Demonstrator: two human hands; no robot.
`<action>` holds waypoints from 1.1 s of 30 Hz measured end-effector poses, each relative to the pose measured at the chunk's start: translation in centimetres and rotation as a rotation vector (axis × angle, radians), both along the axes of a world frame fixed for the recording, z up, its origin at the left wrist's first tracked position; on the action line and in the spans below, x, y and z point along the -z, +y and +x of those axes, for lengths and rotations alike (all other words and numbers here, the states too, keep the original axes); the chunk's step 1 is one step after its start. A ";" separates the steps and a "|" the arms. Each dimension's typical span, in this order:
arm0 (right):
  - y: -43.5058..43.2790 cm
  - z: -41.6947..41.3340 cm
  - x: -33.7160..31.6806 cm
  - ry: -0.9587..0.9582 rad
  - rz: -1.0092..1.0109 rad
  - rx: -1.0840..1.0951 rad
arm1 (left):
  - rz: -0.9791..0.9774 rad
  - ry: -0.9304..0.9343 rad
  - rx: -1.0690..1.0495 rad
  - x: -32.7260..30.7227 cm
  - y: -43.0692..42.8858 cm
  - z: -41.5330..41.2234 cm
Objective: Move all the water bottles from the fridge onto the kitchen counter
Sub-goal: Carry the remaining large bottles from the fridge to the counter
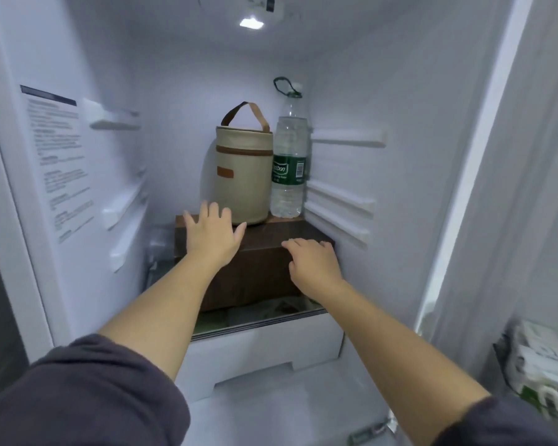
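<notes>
I see the water bottle (289, 149) upright at the brown box's (261, 275) back right corner. Left hand (211, 233) over the box top, fingers wide; right hand (313, 262) at its front edge, fingers loose, empty.

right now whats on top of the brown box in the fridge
A beige bag and a water bottle stand on the brown box. The left hand hides part of its top.

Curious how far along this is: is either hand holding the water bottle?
No, the left hand and right hand are open by the brown box, and the water bottle stands untouched.
</notes>
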State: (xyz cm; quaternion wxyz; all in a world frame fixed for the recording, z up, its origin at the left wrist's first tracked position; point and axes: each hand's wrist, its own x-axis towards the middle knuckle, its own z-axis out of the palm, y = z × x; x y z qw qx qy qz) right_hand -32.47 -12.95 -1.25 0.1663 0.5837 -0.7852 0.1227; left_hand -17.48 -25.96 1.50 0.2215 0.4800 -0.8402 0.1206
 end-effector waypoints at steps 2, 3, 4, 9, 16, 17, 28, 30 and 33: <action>-0.7 -0.3 -1.7 0.080 0.006 -0.012 | 0.048 -0.010 -0.008 0.3 -0.7 0.0; -1.3 -0.5 -2.6 0.088 0.026 -0.003 | 0.073 -0.005 0.000 0.5 -1.0 -0.1; -2.1 -0.9 -3.4 0.057 0.038 0.022 | 0.093 0.005 0.012 0.8 -1.2 -0.1; -7.9 -4.1 -7.7 -0.525 -0.270 0.056 | 0.140 0.008 0.036 1.2 -1.9 -0.4; -14.0 -8.2 -14.2 -0.830 -0.550 0.109 | 0.121 0.019 0.037 1.3 -2.3 -0.6; -14.8 -8.8 -14.5 -0.846 -0.569 0.109 | 0.124 0.019 0.038 1.3 -2.3 -0.6; -17.2 -8.8 -14.1 -0.799 -0.620 0.082 | 0.090 0.031 0.036 1.6 -2.6 -0.8; -16.5 -8.6 -14.2 -0.789 -0.599 0.082 | 0.089 0.026 0.042 1.7 -2.5 -0.8; -14.8 -8.1 -14.4 -0.781 -0.563 0.095 | 0.110 0.004 0.042 1.5 -2.3 -0.7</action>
